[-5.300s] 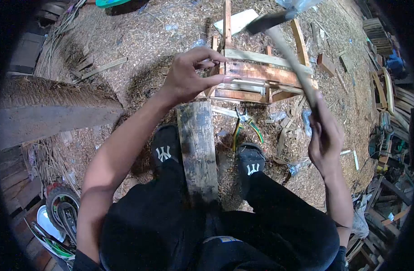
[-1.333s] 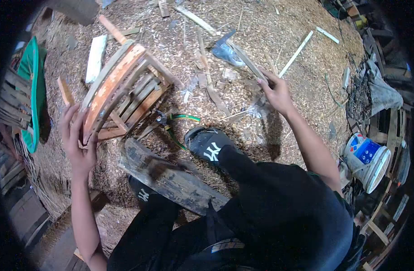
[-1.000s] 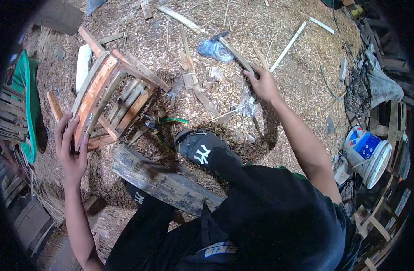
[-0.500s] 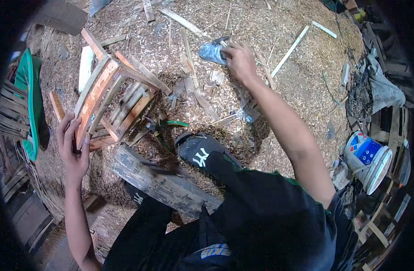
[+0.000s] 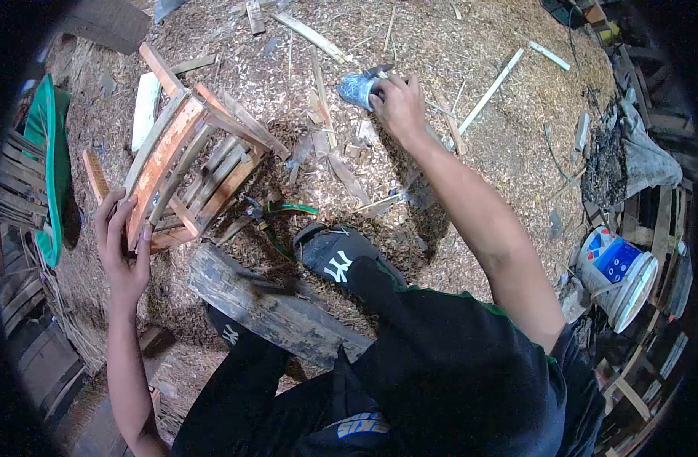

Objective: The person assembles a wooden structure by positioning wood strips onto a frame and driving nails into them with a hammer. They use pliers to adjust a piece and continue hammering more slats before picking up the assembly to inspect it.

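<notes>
One wooden frame is held at its lower-left end by the left hand, half open, fingers and thumb around the boards. Its long axis is angled toward the upper right. Right of the frame, the right hand is curled beside plastic and a hammer head; its grip cannot be confirmed. "NY" is marked on the shoe, lower right of the frame.

Lowered the hammer from above the slatted wooden frame to the floor, then moved the right hand from handle to plastic bag.
</notes>
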A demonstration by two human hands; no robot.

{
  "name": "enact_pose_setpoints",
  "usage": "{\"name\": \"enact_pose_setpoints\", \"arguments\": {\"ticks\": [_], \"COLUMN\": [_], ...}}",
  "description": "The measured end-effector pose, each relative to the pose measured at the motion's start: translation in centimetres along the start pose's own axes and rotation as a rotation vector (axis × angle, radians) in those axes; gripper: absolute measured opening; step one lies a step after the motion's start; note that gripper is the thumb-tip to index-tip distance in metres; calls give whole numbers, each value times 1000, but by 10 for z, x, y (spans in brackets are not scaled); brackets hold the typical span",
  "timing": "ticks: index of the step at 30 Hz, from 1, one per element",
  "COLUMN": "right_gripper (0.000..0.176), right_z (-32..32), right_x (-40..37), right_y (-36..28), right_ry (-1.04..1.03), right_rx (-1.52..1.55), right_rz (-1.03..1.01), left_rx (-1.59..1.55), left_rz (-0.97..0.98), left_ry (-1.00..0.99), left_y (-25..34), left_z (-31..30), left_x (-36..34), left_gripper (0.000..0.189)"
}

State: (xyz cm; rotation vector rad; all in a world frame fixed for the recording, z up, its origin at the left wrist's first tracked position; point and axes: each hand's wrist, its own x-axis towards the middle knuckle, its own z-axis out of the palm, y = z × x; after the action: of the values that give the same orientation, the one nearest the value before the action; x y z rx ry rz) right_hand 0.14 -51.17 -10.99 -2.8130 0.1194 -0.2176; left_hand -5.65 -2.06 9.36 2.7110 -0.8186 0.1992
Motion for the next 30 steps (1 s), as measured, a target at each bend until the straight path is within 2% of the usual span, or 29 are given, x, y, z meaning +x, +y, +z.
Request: {"name": "enact_pose_setpoints", "arguments": {"ticks": [7, 10, 13, 15, 16, 18, 21, 22, 25, 28, 29, 30], "right_gripper": [24, 19, 20, 22, 22, 23, 25, 27, 27, 29, 31, 29], "right_z": [1, 4, 5, 4, 3, 0, -23, -22, -29, -38, -29, -47], "right_x": [-2, 4, 4, 6, 6, 7, -1, -4, -7, -8, -5, -5], "right_y": [-5, -2, -4, -5, -3, 3, 2, 5, 15, 11, 23, 5], "right_ry": [72, -34, 45, 6, 7, 10, -64, 26, -1, 60, 85, 75], "right_rx": [-41, 12, 71, 201, 202, 539, 569, 503, 347, 378, 381, 360], "right_rz": [-19, 24, 48, 172, 172, 345, 385, 289, 191, 207, 126, 86], "left_rx": [12, 18, -20, -48, -63, -75, -40, -15, -16, -51, -69, -85], "left_rz": [-10, -3, -21, -32, -39, -50, -41, -31, -75, -206, -226, -245], "left_ry": [26, 24, 20, 15, 9, 5, 20, 31, 75, 138, 154, 173], "left_y": [1, 0, 2, 3, 3, 5, 11, 12, 8, 4, 3, 0], "left_z": [1, 0, 0, -2, -3, -4, -9, -10, -10, -15, -15, -16], "left_x": [1, 1, 1, 1, 1, 0, -2, -4, -16, -29, -31, -34], "left_gripper": [47, 47, 47, 46, 45, 44, 44, 43, 41, 37, 38, 40]}}
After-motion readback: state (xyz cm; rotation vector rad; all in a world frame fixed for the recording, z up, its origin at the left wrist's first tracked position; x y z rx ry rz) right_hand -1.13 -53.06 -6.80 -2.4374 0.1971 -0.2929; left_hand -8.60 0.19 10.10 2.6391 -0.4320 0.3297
